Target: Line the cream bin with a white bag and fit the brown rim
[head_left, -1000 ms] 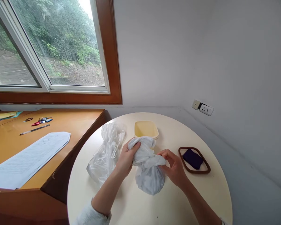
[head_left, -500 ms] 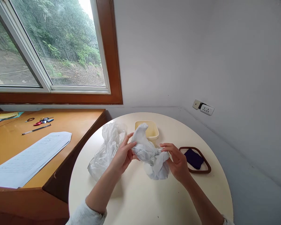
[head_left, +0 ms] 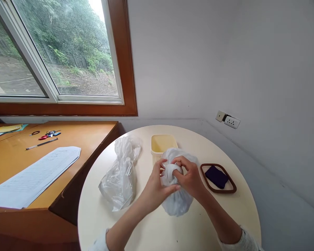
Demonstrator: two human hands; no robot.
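A white plastic bag, bunched and twisted into a knot near its middle, is between my two hands over the round table. My left hand grips the bag's left side, fingers curled behind the knot and thumb stretched across below it. The fingers of my right hand pinch the knot from the right, close to the left fingertips. Just behind the bag stands a pale yellow plastic container, open at the top and partly covered by the bag.
Left on the table lies another crumpled translucent plastic bag. At the right, a brown rounded frame surrounds a folded dark purple cloth. The wooden desk at left carries papers, a pen and keys.
My hands have come together at the bag's knot; before, they held it apart at both sides. The bag has turned and shifted right, uncovering more of the yellow container.
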